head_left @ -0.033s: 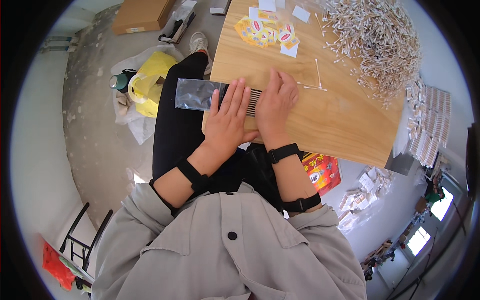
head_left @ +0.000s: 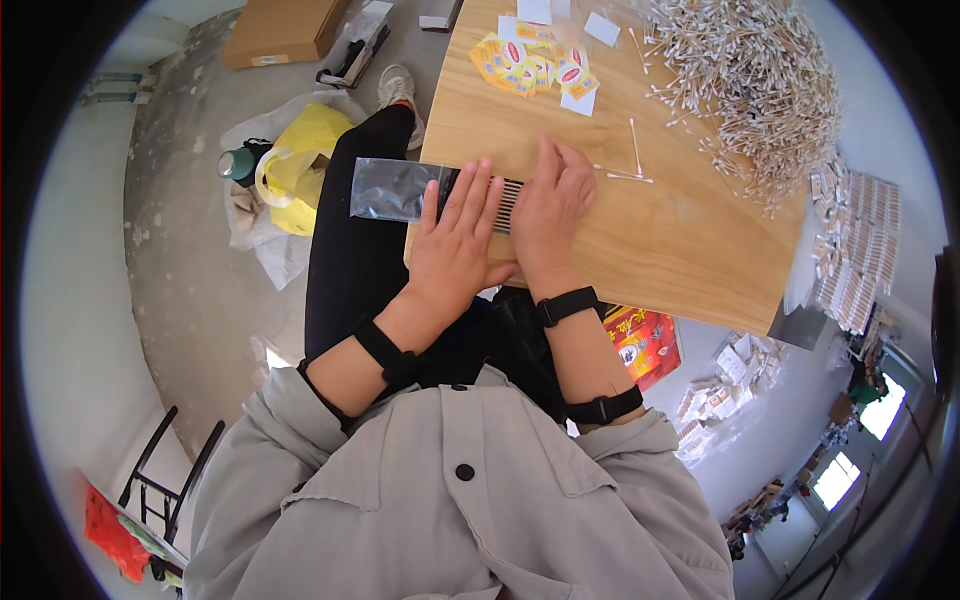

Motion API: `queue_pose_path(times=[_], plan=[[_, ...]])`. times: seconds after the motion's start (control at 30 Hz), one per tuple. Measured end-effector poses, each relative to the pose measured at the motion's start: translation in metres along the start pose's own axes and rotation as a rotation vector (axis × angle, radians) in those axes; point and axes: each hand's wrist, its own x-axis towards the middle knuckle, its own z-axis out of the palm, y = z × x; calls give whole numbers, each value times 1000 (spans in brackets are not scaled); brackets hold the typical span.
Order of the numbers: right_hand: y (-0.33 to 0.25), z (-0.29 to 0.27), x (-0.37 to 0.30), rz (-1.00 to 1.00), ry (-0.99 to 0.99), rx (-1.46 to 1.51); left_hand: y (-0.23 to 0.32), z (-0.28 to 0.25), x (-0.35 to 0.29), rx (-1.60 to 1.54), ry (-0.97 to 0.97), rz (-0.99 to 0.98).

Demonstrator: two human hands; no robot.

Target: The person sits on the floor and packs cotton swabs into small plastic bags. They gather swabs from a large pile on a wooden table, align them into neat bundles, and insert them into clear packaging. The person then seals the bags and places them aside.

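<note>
Clear plastic bag point(head_left: 392, 189) lies flat at the near-left edge of the wooden table point(head_left: 650, 250), its empty left end overhanging the edge. Its right part holds a row of cotton swabs point(head_left: 507, 200), seen as dark-and-white stripes, mostly hidden under the left hand point(head_left: 455, 245) and right hand point(head_left: 550, 205), both pressed flat on it.

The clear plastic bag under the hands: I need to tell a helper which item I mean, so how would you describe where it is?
Find the wooden table and go to its left edge. There the left hand and right hand press flat on a clear plastic bag that juts out past the edge. Unlike the loose cotton swabs and yellow packets farther along, it is see-through and glossy.
</note>
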Motion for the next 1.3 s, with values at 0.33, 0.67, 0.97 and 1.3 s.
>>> queue_pose_path(times=[0.33,0.67,0.97,1.3], plan=[[-8,0,3,-24,-1,1,-4,1,-5,-37,13,25],[-7,-2,6,-46,-37,16,-52,-48,4,-153,97,-89],[-7,1,3,-25,-56,27,-31,-37,32,248,-117,-185],[-8,-1,3,-23,-80,51,-44,-51,33,-3,-106,-247]])
